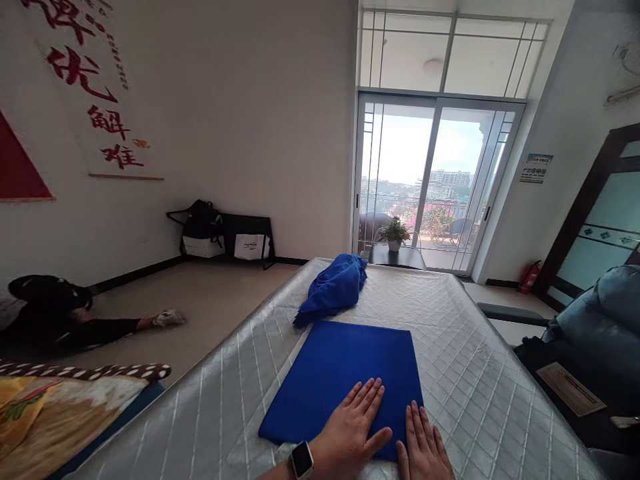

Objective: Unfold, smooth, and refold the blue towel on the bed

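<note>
I'm watching the left hand (353, 425) lying on the blue cloth (345, 360), seemingly folded atop the silver cover (480, 373), the right hand (427, 443) across that cloth's edge, fingers (369, 399) gripping nothing, the bunched cloth (340, 283) beyond looking unfolded.

A potted plant (395, 235) stands before sliding glass doors (428, 157), a red fire extinguisher (529, 277) on the floor (495, 292) to their right, a black backpack (202, 220) beside a white bag (251, 247) along the wall (280, 133), and a red-lettered scroll (111, 120) hanging farther left.
</note>
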The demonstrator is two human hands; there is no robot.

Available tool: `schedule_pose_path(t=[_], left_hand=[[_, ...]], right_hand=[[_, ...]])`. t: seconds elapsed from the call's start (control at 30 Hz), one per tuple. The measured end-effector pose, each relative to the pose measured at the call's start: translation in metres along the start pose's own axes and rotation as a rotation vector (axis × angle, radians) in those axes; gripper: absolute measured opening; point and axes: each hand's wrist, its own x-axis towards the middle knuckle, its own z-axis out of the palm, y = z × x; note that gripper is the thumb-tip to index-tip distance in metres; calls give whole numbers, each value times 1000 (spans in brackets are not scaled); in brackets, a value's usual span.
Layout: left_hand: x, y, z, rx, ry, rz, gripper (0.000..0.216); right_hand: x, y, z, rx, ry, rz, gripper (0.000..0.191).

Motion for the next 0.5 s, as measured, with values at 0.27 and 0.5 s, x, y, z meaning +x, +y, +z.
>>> schedule_pose_path(t=[0.27, 0.5], left_hand=[[-111, -91, -14, 246, 126, -313, 67], [-135, -92, -17, 228, 159, -319, 69]], right_hand=[[2, 12, 13, 48, 45, -31, 62], [10, 28, 12, 38, 28, -61, 64]])
